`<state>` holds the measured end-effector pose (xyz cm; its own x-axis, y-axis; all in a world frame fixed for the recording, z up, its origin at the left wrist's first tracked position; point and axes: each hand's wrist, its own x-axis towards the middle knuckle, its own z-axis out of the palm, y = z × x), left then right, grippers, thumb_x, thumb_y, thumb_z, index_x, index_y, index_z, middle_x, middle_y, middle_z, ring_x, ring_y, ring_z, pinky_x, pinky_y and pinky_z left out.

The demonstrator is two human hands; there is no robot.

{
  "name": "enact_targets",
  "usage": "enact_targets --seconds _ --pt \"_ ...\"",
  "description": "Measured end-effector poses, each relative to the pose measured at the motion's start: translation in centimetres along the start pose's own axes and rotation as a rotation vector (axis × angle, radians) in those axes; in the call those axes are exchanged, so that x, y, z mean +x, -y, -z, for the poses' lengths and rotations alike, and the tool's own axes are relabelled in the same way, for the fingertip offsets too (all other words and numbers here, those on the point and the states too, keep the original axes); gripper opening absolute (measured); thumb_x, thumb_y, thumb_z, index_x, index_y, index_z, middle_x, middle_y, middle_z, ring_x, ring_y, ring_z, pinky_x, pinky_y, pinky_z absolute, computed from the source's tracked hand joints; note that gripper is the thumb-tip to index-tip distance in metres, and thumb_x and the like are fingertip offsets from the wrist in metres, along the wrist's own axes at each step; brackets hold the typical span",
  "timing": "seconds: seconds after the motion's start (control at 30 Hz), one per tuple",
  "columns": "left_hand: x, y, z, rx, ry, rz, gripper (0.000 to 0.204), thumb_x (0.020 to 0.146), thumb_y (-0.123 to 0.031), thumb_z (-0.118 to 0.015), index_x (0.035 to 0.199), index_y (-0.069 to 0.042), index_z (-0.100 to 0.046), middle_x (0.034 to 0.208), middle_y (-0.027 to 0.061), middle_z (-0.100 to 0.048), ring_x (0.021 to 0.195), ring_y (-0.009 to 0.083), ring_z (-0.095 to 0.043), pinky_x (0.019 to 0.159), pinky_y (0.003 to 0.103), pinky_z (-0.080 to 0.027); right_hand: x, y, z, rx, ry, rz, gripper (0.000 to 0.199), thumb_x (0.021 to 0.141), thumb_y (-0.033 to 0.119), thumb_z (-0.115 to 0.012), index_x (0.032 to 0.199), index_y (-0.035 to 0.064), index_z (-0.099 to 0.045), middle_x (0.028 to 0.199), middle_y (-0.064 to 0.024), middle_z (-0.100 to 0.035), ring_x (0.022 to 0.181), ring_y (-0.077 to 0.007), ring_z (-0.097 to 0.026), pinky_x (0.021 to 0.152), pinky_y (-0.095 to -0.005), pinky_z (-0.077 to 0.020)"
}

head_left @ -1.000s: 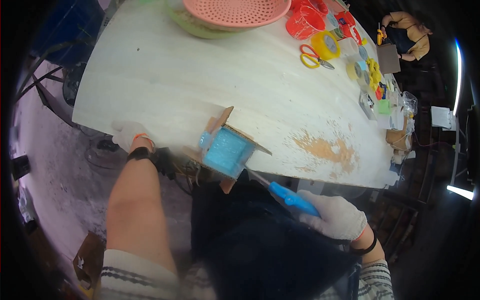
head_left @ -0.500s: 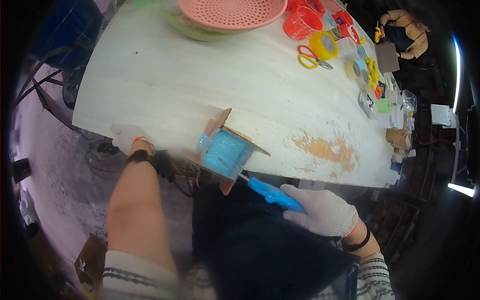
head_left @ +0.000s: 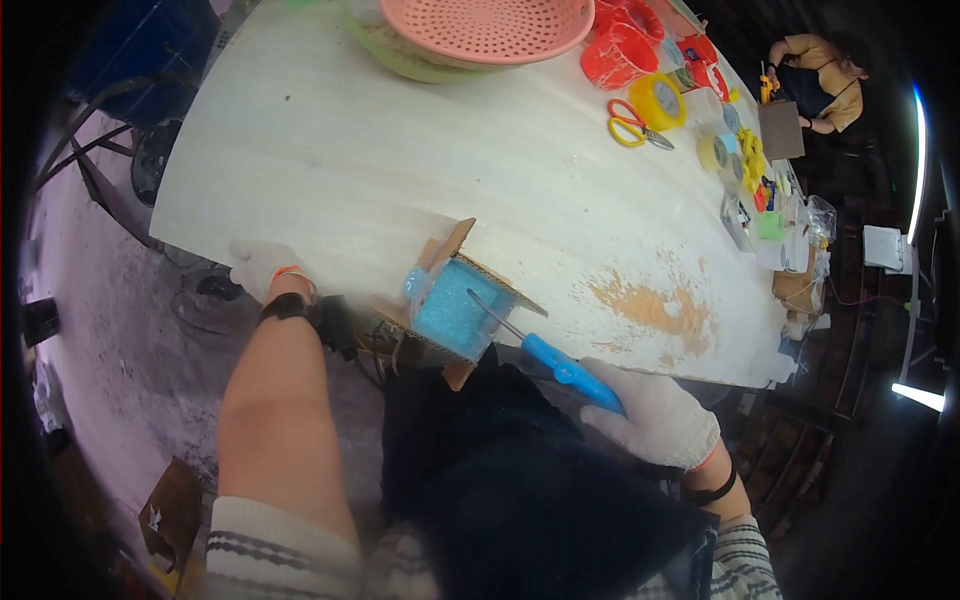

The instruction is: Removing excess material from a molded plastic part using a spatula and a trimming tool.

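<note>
White tabletop (head_left: 350, 150), open carton (head_left: 458, 242) at near edge, scissors (head_left: 650, 136) well apart

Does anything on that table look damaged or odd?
Yes: the white table has a ragged tan patch near its front edge, right of the open cardboard box. It breaks up the pale top; wear or spill, I can't tell.

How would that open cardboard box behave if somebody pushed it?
The cardboard box would likely slide rather than roll, as its sides look flat. Its flaps, thin and splayed outward, would probably bend first. Since it sits at the near edge of the table, a push that way might tip it off.
</note>
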<state>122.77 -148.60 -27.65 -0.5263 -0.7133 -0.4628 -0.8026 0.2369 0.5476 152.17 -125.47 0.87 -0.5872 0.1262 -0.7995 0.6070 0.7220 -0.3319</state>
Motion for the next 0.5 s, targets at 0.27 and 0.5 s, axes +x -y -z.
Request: enact_targets --seconds 0.27,0.5 --pt "0.0 0.1 0.2 -0.003 0.0 -0.018 0.07 0.101 -0.054 -0.026 0.133 0.006 -0.04 0.128 0.0286 -0.057 0.115 0.0441 -0.059 0.096 0.05 -0.048 -0.4 0.7 0.1 -0.002 0.047 -0.033 0.045 0.094 0.031 -0.062 0.129 0.0068 -0.047 0.096 -0.0229 -0.067 0.087 -0.0416 -0.066 0.074 -0.0465 -0.0525" --pt "1.7 1.3 -1.4 0.003 0.021 -0.018 0.068 0.102 -0.052 -0.027 0.133 0.007 -0.04 0.13 0.0266 -0.056 0.115 0.0419 -0.06 0.097 0.049 -0.049 -1.7 0.2 -0.5 0.099 0.086 0.019 0.051 0.094 0.03 -0.062 0.136 0.0094 -0.043 0.098 -0.021 -0.067 0.087 -0.0413 -0.067 0.076 -0.0458 -0.0527"
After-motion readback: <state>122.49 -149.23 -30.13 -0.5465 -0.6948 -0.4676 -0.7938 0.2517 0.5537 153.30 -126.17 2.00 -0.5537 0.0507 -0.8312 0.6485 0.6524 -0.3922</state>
